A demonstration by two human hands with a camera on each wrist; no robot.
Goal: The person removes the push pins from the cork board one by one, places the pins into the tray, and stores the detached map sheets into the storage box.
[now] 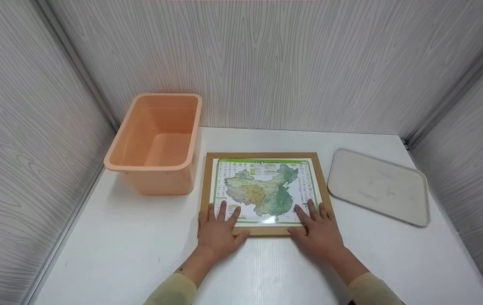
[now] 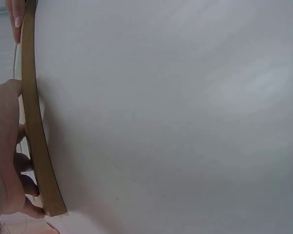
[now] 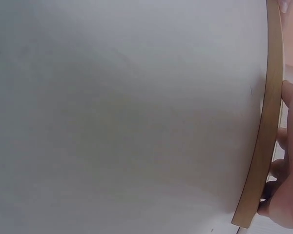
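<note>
Wooden map frame (image 1: 261,192) (flat on the surface (image 1: 139,245)): left hand (image 1: 217,233) and right hand (image 1: 319,232) rest on its near edge, fingers (image 1: 223,210) spread.

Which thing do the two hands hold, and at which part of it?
Both hands rest on the framed map at its near edge: left hand at the near-left corner, right hand at the near-right corner, fingers flat on top.

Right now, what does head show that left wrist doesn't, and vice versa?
Only head: the orange bin, the grey tray, the map face of the framed puzzle, the right hand, both hands lying flat on its near corners. Only left wrist: the frame's thin wooden edge side-on. Both: the left hand on the frame and the white table.
</note>
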